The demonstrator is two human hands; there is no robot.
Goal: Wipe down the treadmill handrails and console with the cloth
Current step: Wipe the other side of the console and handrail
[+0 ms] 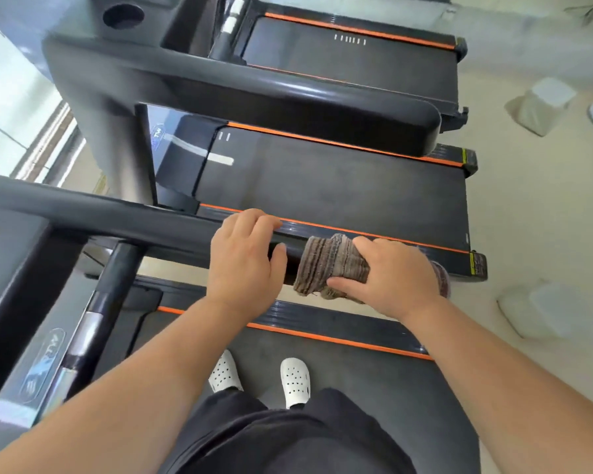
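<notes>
A black handrail point(117, 217) of the treadmill I stand on runs from the left edge toward the middle. My left hand point(243, 261) grips this rail near its end, fingers curled over the top. Just to its right, a brown striped cloth point(329, 265) is wrapped over the rail's end. My right hand point(394, 275) holds the cloth around the rail, thumb underneath and fingers on top. Part of the console point(11, 254) shows at the left edge, mostly out of view.
My white shoes point(261, 376) stand on the treadmill belt point(356, 374). Two more treadmills lie beyond, the nearer with its handrail point(288, 100) above. A cup holder point(123, 16) sits at the top left. Light floor lies to the right with pale objects point(541, 104).
</notes>
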